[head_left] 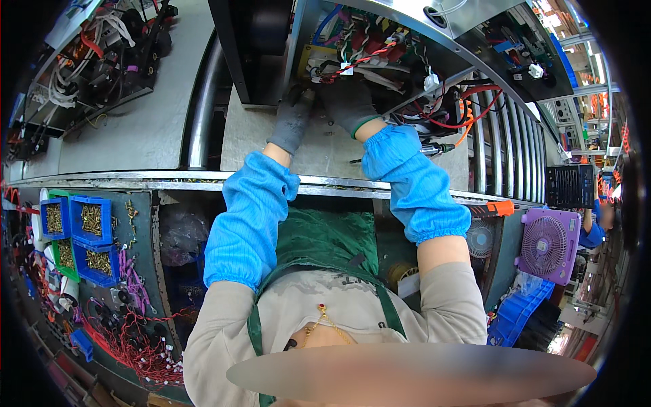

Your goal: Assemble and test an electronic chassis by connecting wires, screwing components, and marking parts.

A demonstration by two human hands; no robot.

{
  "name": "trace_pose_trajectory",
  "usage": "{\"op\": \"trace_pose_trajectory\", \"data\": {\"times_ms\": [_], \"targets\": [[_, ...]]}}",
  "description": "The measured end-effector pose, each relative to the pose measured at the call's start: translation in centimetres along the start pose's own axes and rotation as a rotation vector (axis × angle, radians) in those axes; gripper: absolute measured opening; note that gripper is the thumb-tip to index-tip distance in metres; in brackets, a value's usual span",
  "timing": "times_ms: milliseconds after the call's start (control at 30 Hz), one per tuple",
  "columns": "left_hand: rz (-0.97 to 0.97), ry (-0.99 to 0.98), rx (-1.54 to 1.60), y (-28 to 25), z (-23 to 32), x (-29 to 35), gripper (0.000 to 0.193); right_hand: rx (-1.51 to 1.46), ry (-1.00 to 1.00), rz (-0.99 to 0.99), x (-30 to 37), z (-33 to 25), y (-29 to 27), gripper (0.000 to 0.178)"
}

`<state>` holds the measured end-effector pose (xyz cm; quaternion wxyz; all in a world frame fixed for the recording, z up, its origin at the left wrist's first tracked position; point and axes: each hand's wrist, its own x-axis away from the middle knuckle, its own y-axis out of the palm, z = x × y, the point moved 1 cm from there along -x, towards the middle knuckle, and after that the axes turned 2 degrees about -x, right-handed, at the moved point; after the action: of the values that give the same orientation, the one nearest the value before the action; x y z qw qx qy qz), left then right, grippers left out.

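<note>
Wearing gray gloves (290,132), the left hand (294,117) and right hand (349,108) are at the near opening of a metal case (415,18) full of wires (369,61), above the tabletop (325,152). Fingers (305,100) in shadow; I cannot tell whether either hand grasps anything. Screwdriver (437,148) beside right blue sleeve (413,180).

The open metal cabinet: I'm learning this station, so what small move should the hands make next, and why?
Perhaps ease the red-and-black wires deeper into the cabinet with the right hand: they run through its opening, close to the right hand and left hand, where they might snag. What either hand grips is hidden.
</note>
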<state>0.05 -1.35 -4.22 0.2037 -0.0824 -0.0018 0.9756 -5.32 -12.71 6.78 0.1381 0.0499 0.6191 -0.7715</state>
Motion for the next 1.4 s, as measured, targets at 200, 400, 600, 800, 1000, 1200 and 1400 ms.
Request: {"op": "trace_pose_trajectory", "data": {"times_ms": [200,400,600,800,1000,1200,1400], "targets": [[0.036,-0.028,0.044,0.5,3.2,1.3,0.036,-0.075,0.001,0.025,0.3,0.5,0.0,0.018],[0.061,-0.244,0.635,0.9,4.2,2.8,0.037,-0.112,-0.023,-0.117,-0.2,0.8,0.0,0.019],[0.098,-0.241,0.627,0.5,4.9,4.2,0.03,-0.107,-0.023,-0.109,-0.3,0.5,-0.5,0.019],[0.149,-0.319,0.667,0.3,5.0,4.1,0.028,-0.076,-0.059,-0.143,-0.3,1.2,-0.1,0.019],[0.106,-0.258,0.289,-0.7,5.4,4.7,0.028,-0.148,0.189,-0.079,1.4,0.2,0.9,0.018],[-0.037,-0.234,0.195,0.3,5.1,4.2,0.027,-0.206,0.381,-0.082,3.2,0.1,0.8,0.017],[0.015,-0.364,0.375,-0.8,6.4,2.9,0.031,-0.224,0.492,-0.272,2.6,-0.3,-0.3,0.023]]}}
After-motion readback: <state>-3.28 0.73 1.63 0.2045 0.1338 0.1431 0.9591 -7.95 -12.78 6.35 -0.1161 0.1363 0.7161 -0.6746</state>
